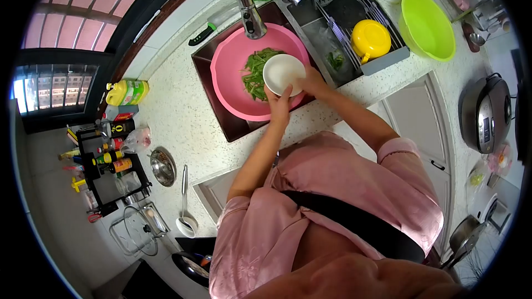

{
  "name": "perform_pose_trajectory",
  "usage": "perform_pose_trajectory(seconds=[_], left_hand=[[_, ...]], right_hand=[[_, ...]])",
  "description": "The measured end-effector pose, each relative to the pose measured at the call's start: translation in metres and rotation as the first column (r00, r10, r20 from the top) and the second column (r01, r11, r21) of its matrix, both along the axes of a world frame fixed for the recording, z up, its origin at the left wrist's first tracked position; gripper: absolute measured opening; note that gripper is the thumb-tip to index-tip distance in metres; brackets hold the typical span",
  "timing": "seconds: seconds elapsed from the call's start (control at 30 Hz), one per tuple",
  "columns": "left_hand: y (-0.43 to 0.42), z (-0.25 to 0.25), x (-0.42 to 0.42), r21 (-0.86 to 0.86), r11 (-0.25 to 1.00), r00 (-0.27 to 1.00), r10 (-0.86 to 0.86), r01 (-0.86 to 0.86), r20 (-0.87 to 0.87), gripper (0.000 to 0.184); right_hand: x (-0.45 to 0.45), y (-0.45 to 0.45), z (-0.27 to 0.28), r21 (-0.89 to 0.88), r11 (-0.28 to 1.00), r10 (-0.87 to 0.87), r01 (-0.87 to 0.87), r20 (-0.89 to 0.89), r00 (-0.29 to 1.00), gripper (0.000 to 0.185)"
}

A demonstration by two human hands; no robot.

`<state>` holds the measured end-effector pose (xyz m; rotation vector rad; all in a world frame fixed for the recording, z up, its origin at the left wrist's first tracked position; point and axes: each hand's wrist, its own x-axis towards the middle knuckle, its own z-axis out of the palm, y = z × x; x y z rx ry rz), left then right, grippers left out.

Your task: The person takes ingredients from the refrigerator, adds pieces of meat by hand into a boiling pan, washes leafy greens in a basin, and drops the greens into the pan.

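Note:
A small white bowl (281, 72) is held over the pink basin (224, 86), tilted so that its inside faces up toward me. My left hand (280, 103) grips its near edge, thumb over the rim and the other fingers partly hidden beneath. At the bowl's right side, my right hand (313, 83) is closed against the rim, its fingertips slightly blurred. Cut green vegetables (256, 75) lie in the basin just left of the bowl, partly covered by it. The basin sits in the left compartment of the dark sink (235, 130), below the tap (252, 22).
A yellow pot (370, 39) rests on the rack over the right sink compartment, with a green basin (426, 27) beyond it. A black-handled knife (202, 34) lies behind the sink. A metal bowl (163, 166) and a ladle (185, 205) are on the left counter; a rice cooker (487, 113) stands right.

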<state>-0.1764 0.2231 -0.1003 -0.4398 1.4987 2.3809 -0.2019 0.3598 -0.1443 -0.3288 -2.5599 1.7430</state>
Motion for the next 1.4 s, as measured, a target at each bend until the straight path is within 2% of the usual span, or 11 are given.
perform_pose_trajectory(seconds=[0.07, 0.27, 0.33, 0.63, 0.87, 0.97, 1.03, 1.23, 1.27, 1.33, 1.4], left_hand=[[-0.002, -0.027, -0.001, -0.108, 0.992, 0.985, 0.046, -0.064, -0.165, 0.065], [-0.013, -0.011, -0.014, -0.238, 0.969, 0.997, -0.079, 0.070, -0.025, 0.066], [-0.016, -0.014, -0.020, -0.260, 0.943, 0.977, -0.214, 0.207, 0.002, 0.062], [-0.010, -0.029, -0.022, -0.609, 0.742, 0.889, -0.440, 0.281, -0.126, 0.050], [0.001, 0.019, -0.034, -0.479, 0.811, 0.937, -0.340, 0.336, 0.083, 0.044], [0.000, 0.026, -0.036, -0.578, 0.718, 0.913, -0.388, 0.387, 0.130, 0.054], [0.002, 0.025, -0.038, -0.904, 0.414, 0.821, -0.550, 0.109, -0.153, 0.058], [0.014, 0.088, -0.024, -0.991, 0.113, 0.736, -0.664, -0.079, -0.134, 0.056], [0.009, 0.079, -0.028, -0.991, 0.109, 0.738, -0.662, -0.084, -0.135, 0.056], [-0.003, 0.062, -0.040, -0.904, 0.426, 0.808, -0.515, -0.047, -0.285, 0.050], [-0.011, 0.064, -0.043, -0.803, 0.557, 0.913, -0.406, 0.213, -0.039, 0.045]], right_hand=[[0.004, -0.006, -0.009, -0.055, 0.998, -0.020, 0.019, -0.022, 1.000, 0.033], [-0.016, 0.015, -0.002, 0.247, 0.945, 0.191, -0.216, 0.122, 0.974, 0.032], [-0.024, 0.023, 0.003, 0.449, 0.863, 0.305, -0.233, -0.094, 0.948, 0.033], [0.017, 0.039, 0.067, 0.601, 0.649, 0.530, -0.466, 0.082, 0.844, 0.021], [0.063, 0.024, 0.052, 0.214, 0.798, 0.590, -0.564, -0.084, 0.803, 0.027], [0.054, 0.044, 0.046, 0.500, 0.681, 0.683, -0.536, -0.168, 0.711, 0.030], [0.051, 0.052, 0.048, 0.560, 0.726, 0.559, -0.400, -0.141, 0.817, 0.030], [0.034, 0.065, 0.056, 0.305, 0.933, 0.243, -0.189, -0.151, 0.958, 0.025], [0.028, 0.064, 0.051, 0.302, 0.934, 0.246, -0.191, -0.156, 0.957, 0.025], [0.018, 0.062, 0.039, 0.100, 0.987, 0.137, -0.122, -0.157, 0.978, 0.024], [0.011, 0.054, 0.035, 0.077, 0.993, 0.103, -0.089, -0.199, 0.975, 0.025]])
